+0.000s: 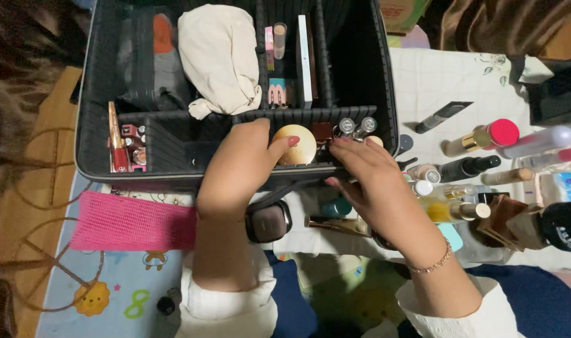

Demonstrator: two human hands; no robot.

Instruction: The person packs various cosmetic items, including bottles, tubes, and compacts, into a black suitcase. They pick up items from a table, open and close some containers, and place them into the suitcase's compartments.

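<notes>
- The left hand (238,166) reaches into the front part of a black case (97,94), and its fingers (279,145) lie around the near left side of a round gold compact (296,144).
- The thumb tip with red nail polish touches the compact's top edge; the fingers are narrow, curled on the compact. The compact sits in the front compartment of the case, just ahead of these fingers.
- The right hand (376,181) is just right of the compact, with its fingers (354,150) spread a little and laid over the front wall of the case. I cannot tell if they grip something; they seem loosely open.
- Just beyond the right fingertips stand two small bottles with silver caps (356,126) and a small dark red box (323,131), all in the same compartment.
- Farther from the fingers, in the back compartments, there is a cream cloth pouch (219,59) and some slim boxes (304,59) standing upright.
- Far left of the left fingers, in the front corner of the case, lipsticks (124,147) lie together.
- Below the left wrist there is a pink mesh bag (129,222), and between the two wrists a dark round compact (268,220).
- Right of the right hand, many bottles lie on a white cloth (435,78), among them a gold bottle with pink cap (482,138) and a black tube (468,168).
- The right wrist wears a thin bracelet (430,261).
</notes>
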